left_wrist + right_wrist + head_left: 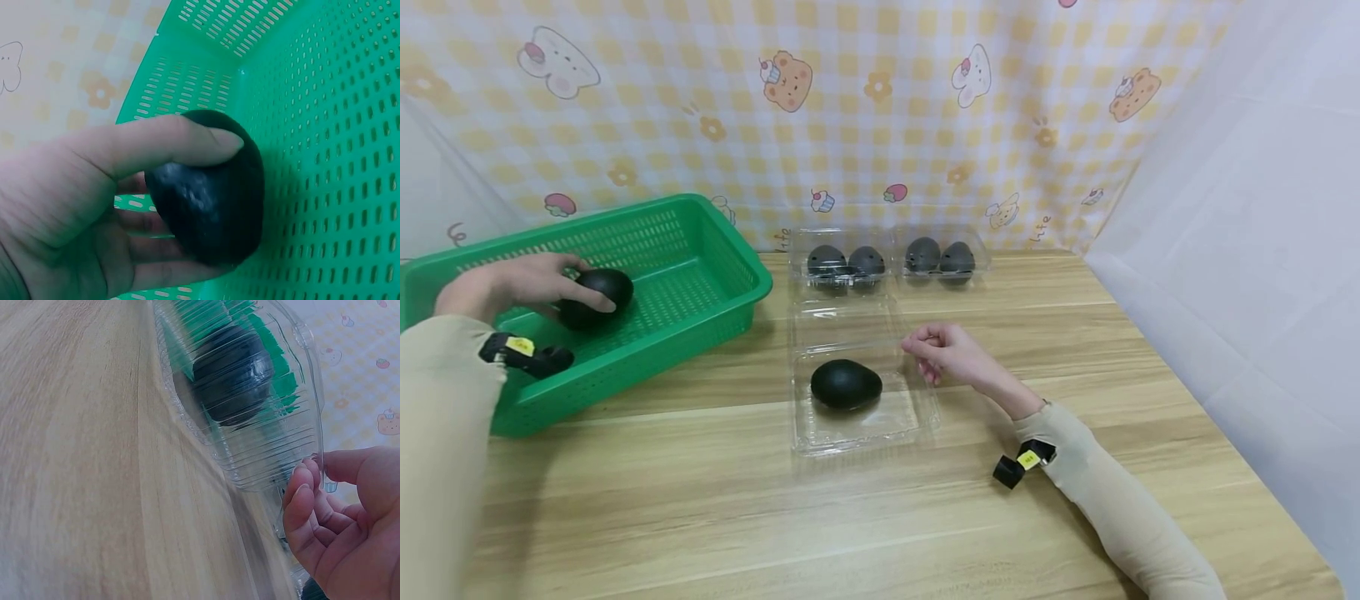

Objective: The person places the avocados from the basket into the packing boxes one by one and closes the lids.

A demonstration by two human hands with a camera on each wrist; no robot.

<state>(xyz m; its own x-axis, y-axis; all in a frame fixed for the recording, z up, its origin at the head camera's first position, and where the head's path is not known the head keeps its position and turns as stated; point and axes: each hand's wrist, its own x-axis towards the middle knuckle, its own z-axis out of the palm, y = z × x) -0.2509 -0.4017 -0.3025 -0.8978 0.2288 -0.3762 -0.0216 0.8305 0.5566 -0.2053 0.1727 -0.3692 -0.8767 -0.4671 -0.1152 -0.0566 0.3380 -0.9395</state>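
Observation:
My left hand (535,282) reaches into a green plastic basket (741,287) on the left and grips a dark avocado (215,209). In the left wrist view the thumb lies across its top and the fingers curl beneath it. Ahead of me a clear plastic clamshell box (897,415) lies with its lid folded back, and one dark avocado (846,385) rests on its side in the near half. At the right edge of this box, my right hand (955,357) pinches the rim between thumb and fingers, as the right wrist view shows.
Behind the unfolded box stand two clear boxes, the left one (801,271) and the right one (979,250), each with two dark avocados inside. A checked cloth (865,150) hangs at the table's back edge. The wooden table (700,517) extends in front.

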